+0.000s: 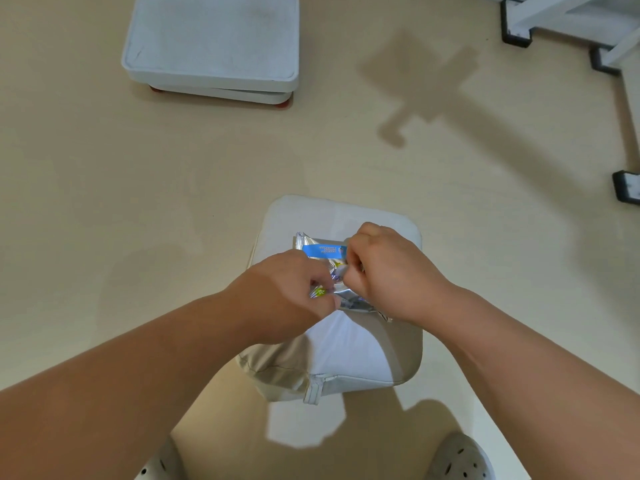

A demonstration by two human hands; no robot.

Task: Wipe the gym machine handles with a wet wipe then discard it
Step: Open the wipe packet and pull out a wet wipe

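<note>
Silver foil, crinkled and glossy, forms the pack (309,242) of wipes, which is laid on the pad (346,344) in the middle of the view. A blue rectangular label with small print is seen on its top face, and a patch of green print shows by the left fingers. The pack is gripped by both hands. The left hand (291,292) is clenched on its near left part, with fingers curled and the foil pinched. The right hand (391,271) is curled over the middle and pinches the foil just beside the label. The two hands are nearly touching. The opening is hidden by the fingers, so whether a wipe is drawn out cannot be told.

The pad is a rounded, soft-looking cushion, covered in smooth beige material with a white band down its middle and a stitched seam at its near edge. It is surrounded by a smooth, matt beige floor (138,202). At the far left, two flat white slabs (211,39) with rounded corners are stacked, with small red feet underneath. At the far right, a white bar frame (543,10) is set on black block feet (516,36). Grey perforated clogs (460,459) are seen at the bottom edge.
</note>
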